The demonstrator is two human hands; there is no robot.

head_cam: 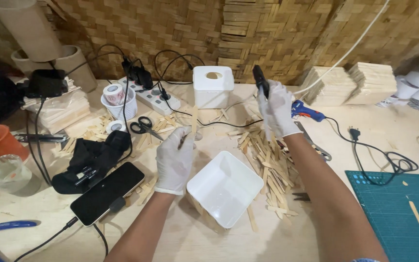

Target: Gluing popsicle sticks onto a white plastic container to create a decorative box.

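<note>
**Gloved hands at the stick pile: one flat stick, one dark tool**

We see both hands in white gloves over a pale wooden bench [195, 242]. The left hand [174, 162] is closed on a thin flat wooden stick [194, 121], pinching its lower end so the stick stands nearly upright above the fingers. The right hand [277, 109] is wrapped around a dark handled tool [260, 80], raised above the bench with the dark end pointing up; we cannot tell exactly what kind of tool it is.

Between the forearms sits a white square plastic tub [225, 188], open side up, tilted with one corner toward us. Just to its right lies a loose heap of flat wooden sticks [267, 160], spread under the right wrist. A blue glue gun [305, 111] lies just behind the right hand, its cord running right.

Further back stands a white square box with a round hole in its lid [213, 86]. Left of it lie a white power strip [151, 97] with plugs in it, and black-handled scissors [144, 126]. A black smartphone [106, 191] lies near the left forearm, cable attached. A green cutting mat [398, 213] covers the right corner. Stacked sticks [350, 82] rest against the woven bamboo wall [267, 29].
</note>
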